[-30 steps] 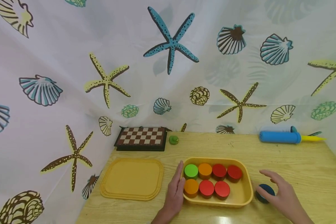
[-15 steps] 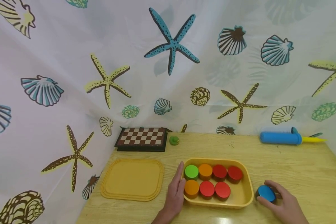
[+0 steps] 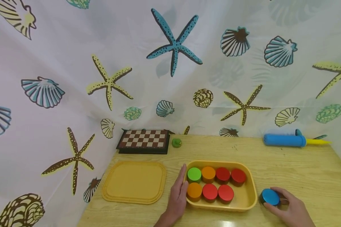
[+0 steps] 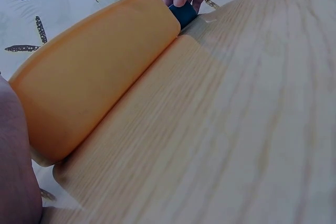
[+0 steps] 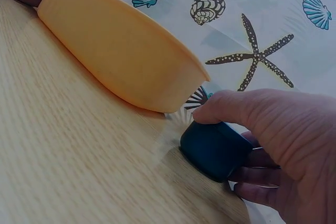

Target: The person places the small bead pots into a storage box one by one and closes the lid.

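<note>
My right hand [image 3: 291, 206] holds a short blue cylinder [image 3: 270, 197] between thumb and fingers, just right of the yellow tray [image 3: 245, 201]. In the right wrist view the cylinder [image 5: 212, 150] looks dark, with the thumb at its upper edge and the fingers round its far side. The left hand [image 3: 177, 195] rests against the tray's left end, fingers extended along the wall. Inside the tray sit a green cylinder [image 3: 194, 174], two orange cylinders [image 3: 194, 191] and several red cylinders [image 3: 225, 193], standing in two rows.
Left of the tray lies a flat yellow lid [image 3: 134, 182]. Behind it are a checkered game board [image 3: 143, 138] and a small green toy [image 3: 176, 142]. A blue and yellow pump [image 3: 285, 139] lies at the back right. A shell-printed curtain [image 3: 170, 78] borders the wooden table [image 3: 216, 149].
The right hand was spread over the blue cylinder one second ago; its thumb and fingers have since closed round the side, and the bright blue top now shows. My left hand has stayed put.
</note>
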Available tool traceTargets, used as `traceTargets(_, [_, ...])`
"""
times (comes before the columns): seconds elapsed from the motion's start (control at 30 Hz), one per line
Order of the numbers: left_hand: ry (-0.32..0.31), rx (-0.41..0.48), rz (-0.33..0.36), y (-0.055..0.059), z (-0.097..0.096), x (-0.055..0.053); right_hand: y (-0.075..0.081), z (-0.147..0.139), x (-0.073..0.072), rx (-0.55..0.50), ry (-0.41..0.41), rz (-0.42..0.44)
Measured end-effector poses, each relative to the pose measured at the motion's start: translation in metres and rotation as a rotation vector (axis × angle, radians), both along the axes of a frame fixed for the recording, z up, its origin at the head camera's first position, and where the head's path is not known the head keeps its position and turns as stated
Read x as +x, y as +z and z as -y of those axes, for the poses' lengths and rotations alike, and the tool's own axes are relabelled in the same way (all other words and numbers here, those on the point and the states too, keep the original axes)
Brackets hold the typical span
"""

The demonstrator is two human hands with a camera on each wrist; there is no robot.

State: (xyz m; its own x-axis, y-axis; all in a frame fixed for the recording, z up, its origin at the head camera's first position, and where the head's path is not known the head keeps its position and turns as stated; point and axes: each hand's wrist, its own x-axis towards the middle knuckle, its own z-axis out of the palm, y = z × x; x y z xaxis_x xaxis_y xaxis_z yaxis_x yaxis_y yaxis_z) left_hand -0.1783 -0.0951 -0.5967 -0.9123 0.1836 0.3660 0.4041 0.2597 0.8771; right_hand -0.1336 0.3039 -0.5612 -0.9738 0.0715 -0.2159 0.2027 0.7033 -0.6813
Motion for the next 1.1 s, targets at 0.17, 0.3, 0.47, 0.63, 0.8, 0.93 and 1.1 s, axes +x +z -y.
traceTargets(0.17, [0.004, -0.004, -0.006, 0.000, 0.000, -0.002, 0.002, -0.001, 0.000, -0.007, -0.018, -0.039])
traceTargets(0.3, [0.013, -0.006, -0.015, 0.001, 0.000, -0.003, 0.005, 0.001, 0.000, -0.001, -0.037, -0.070])
traceTargets(0.47, [0.012, 0.001, -0.014, 0.002, 0.001, -0.001, 0.011, 0.006, 0.002, -0.007, -0.069, -0.079])
traceTargets(0.63, [0.014, 0.001, -0.014, 0.001, 0.001, 0.000, 0.018, 0.013, 0.006, -0.008, -0.093, -0.122])
traceTargets(0.8, [0.011, 0.002, -0.014, 0.000, 0.001, 0.000, 0.027, 0.024, 0.010, 0.006, -0.080, -0.286])
traceTargets(0.93, [0.008, 0.005, -0.028, -0.001, 0.001, 0.000, 0.035, 0.031, 0.010, 0.007, -0.060, -0.425])
traceTargets(1.1, [0.009, 0.002, -0.029, 0.000, 0.001, 0.001, 0.046, 0.038, 0.009, -0.010, -0.043, -0.459])
